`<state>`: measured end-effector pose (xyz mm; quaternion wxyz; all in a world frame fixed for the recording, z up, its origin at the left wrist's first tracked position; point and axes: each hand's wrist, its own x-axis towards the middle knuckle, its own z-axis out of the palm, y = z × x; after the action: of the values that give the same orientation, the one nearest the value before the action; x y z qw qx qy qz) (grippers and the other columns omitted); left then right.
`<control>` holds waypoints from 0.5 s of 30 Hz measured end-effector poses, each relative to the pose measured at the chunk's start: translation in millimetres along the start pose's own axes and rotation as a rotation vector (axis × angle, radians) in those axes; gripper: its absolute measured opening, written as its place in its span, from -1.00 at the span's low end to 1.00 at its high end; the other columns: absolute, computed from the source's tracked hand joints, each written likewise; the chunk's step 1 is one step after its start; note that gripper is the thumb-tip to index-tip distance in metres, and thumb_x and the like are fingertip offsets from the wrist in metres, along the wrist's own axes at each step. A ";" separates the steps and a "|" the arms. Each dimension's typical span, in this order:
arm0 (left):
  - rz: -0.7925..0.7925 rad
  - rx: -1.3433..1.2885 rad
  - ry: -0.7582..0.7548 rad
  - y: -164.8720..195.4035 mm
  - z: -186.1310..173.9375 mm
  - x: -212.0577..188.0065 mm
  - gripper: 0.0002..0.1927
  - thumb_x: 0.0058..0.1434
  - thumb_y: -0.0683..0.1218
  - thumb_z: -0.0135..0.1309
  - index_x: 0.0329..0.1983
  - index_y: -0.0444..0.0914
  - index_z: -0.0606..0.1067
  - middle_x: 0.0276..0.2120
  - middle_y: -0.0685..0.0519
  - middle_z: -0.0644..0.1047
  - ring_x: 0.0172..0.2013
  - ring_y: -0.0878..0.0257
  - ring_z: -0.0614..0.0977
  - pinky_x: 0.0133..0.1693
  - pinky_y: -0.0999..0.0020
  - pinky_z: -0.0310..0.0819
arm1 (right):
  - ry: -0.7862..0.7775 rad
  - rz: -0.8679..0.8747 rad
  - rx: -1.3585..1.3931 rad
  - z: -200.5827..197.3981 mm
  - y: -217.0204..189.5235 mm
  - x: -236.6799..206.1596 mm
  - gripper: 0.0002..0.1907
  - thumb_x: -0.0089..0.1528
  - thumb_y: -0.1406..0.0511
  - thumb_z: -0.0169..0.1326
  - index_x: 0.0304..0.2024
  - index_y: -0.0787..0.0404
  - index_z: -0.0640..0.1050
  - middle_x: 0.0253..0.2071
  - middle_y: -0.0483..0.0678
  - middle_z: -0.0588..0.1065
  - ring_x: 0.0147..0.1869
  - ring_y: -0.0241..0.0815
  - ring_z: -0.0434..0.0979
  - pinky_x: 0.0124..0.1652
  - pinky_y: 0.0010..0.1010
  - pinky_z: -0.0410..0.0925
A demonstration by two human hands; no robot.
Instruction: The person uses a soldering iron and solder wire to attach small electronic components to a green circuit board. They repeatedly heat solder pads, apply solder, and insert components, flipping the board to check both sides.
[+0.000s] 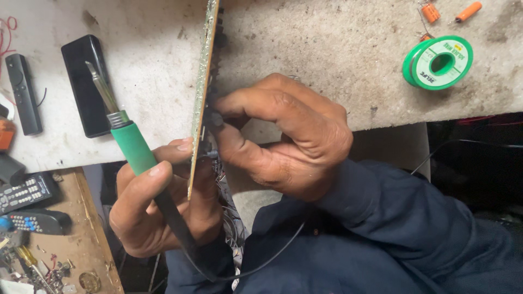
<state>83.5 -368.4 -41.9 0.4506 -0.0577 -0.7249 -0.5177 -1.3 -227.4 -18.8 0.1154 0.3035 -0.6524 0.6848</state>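
The left hand (158,204) is closed around a soldering iron (128,136) with a green grip, thumb laid along the handle, and the same hand's fingers also press against the near edge of a circuit board (202,81). The iron's metal tip points up and away from the hand, over the pale worktop (327,49), not touching the board. Its black cable (256,269) runs out below the hand and curves across the person's dark blue sleeve (392,218).

The board stands on edge between the two hands, seen almost edge-on, its far end reaching beyond the fingers toward the top of the view. The right hand (283,136) is curled tight against the board's component side, fingertips pinching a small dark part there; what exactly they grip is too hidden to tell.

Just beyond the iron's tip, left of the left hand, lie a black phone (87,84) and a slim black remote (23,92). Nearer, further left of that hand, two more remote controls (27,204) rest on a wooden surface with small loose parts. Well to the right of the right hand sits a green spool of solder wire (438,62), with orange capacitors (449,12) beyond it.
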 end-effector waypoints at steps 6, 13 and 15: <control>-0.019 0.044 -0.018 5.7 4.7 3.0 -0.57 0.37 -0.36 0.27 0.20 -0.23 0.40 -0.10 -0.22 0.59 -0.14 0.11 0.74 -0.08 0.32 0.75 | -0.099 0.017 0.056 -10.4 6.2 6.8 -0.76 0.30 0.48 0.29 -0.01 0.31 0.54 -0.27 -0.01 0.55 -0.21 -0.28 0.62 -0.19 -0.51 0.49; -0.019 0.157 -0.058 4.0 -1.9 8.1 -0.53 0.25 -0.39 0.28 0.13 -0.26 0.37 -0.16 -0.25 0.57 -0.21 0.11 0.72 -0.16 0.34 0.72 | -0.143 0.017 0.254 -13.2 19.6 13.2 -0.76 0.29 0.49 0.27 -0.03 0.30 0.52 -0.20 -0.04 0.52 -0.22 -0.33 0.59 -0.22 -0.55 0.46; -0.015 0.160 -0.078 4.7 -3.9 10.2 -0.53 0.25 -0.38 0.29 0.13 -0.26 0.37 -0.17 -0.25 0.57 -0.19 0.10 0.72 -0.13 0.33 0.71 | -0.163 0.032 0.290 -11.8 21.8 14.8 -0.78 0.30 0.50 0.27 -0.04 0.31 0.52 -0.20 -0.05 0.53 -0.22 -0.35 0.59 -0.22 -0.56 0.46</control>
<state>82.4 -373.3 -31.2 0.4212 -0.0364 -0.7815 -0.4589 -28.3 -222.2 -28.0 0.0060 0.3611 -0.5587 0.7466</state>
